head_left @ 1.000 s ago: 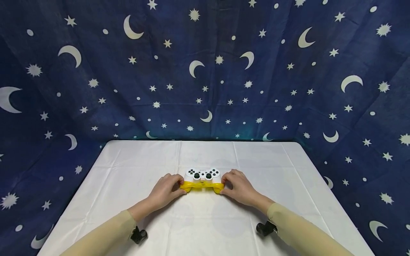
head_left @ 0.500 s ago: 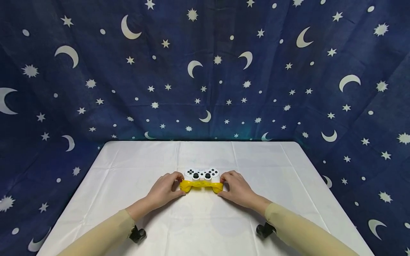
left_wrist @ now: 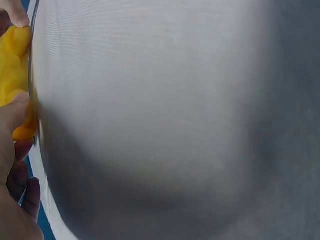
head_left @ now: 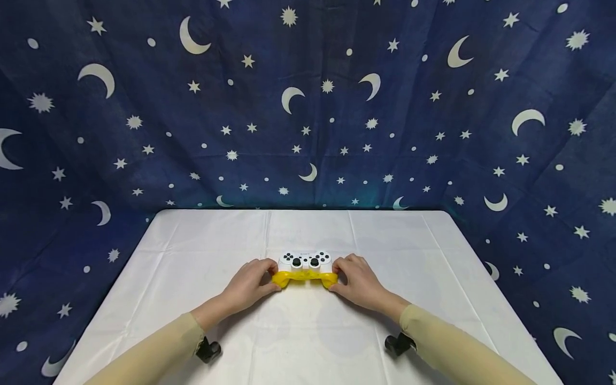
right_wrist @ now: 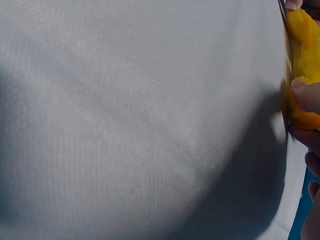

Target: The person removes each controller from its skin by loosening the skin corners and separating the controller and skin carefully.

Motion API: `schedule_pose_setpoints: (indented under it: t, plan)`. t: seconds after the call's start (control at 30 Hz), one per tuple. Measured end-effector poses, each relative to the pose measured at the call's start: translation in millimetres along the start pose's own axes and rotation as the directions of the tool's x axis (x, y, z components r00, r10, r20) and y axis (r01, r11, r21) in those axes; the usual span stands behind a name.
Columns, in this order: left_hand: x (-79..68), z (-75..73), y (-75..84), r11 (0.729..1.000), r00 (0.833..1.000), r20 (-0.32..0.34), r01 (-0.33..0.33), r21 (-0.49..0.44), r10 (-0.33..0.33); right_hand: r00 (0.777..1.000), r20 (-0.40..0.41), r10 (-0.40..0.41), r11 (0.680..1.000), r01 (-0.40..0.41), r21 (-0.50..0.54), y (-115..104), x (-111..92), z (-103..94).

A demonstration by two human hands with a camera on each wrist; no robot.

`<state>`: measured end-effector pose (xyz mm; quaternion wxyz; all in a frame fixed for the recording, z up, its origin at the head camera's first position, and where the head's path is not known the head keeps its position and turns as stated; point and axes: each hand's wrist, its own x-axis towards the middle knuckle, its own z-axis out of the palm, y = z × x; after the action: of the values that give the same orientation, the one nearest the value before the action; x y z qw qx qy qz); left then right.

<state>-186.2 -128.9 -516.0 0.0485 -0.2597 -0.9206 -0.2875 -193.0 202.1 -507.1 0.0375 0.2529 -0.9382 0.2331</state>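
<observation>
A white game controller (head_left: 305, 260) with black sticks and buttons lies at the middle of the table, its button side in view. Around its near side and grips sits a glossy yellow controller cover (head_left: 304, 275), while the white face stays bare. My left hand (head_left: 248, 284) pinches the cover's left end between thumb and fingers. At the right end, my right hand (head_left: 358, 282) pinches it the same way. Both wrist views show a thumb on the yellow cover (left_wrist: 12, 65) at the edge of the picture; there the white controller cannot be seen.
A white cloth with fold creases covers the table (head_left: 308, 331). Behind and on both sides hangs a dark blue curtain (head_left: 260, 107) with moons and stars. Black wrist cameras (head_left: 208, 350) sit under the beige sleeves (head_left: 154, 350).
The head view has shifted slightly. Both hands keep their hold on the cover's ends, and the controller and cover stay in nearly the same place.
</observation>
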Motion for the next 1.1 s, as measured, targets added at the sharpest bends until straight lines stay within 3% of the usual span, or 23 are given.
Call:
schedule_pose_setpoints:
  t: [0.33,0.67,0.87,1.1]
  plan:
    - [-3.5,-1.0,3.5,1.0,1.0,0.0,0.001,-0.003,-0.001,1.0,0.011,0.024,0.999,-0.025,0.044,-3.3,-1.2,-0.5]
    - [-11.8,0.0,10.6,1.0,1.0,-0.015,0.018,-0.001,-0.018,0.999,-0.038,0.033,0.998,-0.031,0.05,-11.9,-6.9,3.2]
    - [-11.5,-0.5,15.7,1.0,1.0,0.009,0.016,-0.007,-0.016,0.995,-0.08,0.053,0.998,-0.05,0.04,-13.8,-8.1,3.4]
    - [-10.7,0.9,15.2,0.999,0.999,-0.008,0.046,0.028,-0.046,0.989,-0.076,0.124,0.991,-0.119,0.064,-17.4,0.6,5.1]
